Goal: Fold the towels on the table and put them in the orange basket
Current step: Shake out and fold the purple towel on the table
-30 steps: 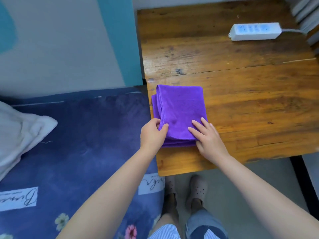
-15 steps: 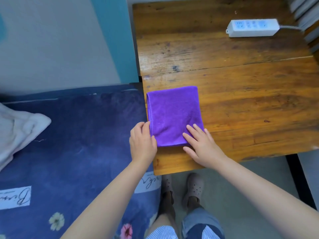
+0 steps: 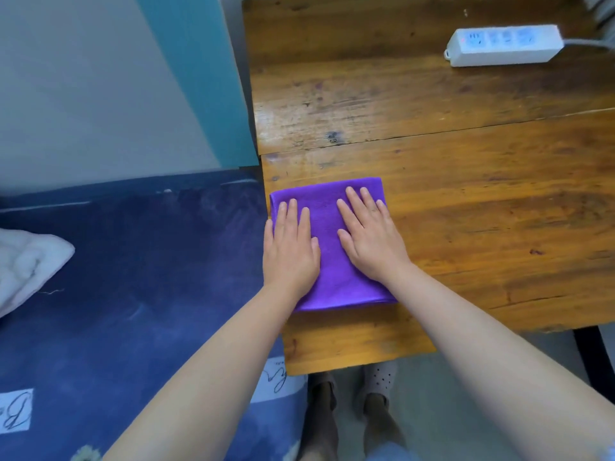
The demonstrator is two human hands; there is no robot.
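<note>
Both hands, left hand [image 3: 290,251] and right hand [image 3: 371,239], now press flat, fingers straight, on the folded purple towel [image 3: 329,271] at frame centre, where careless lifting could unfold it.

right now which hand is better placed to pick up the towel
Probably the left hand: it lies flat over the towel at the table side edge, where fingers can slip under. The right hand lies flat further in. No basket in view.

Soft even daylight, mild glare on the table [image 3: 332,104], slight blur, wide-angle bending at edges.
</note>
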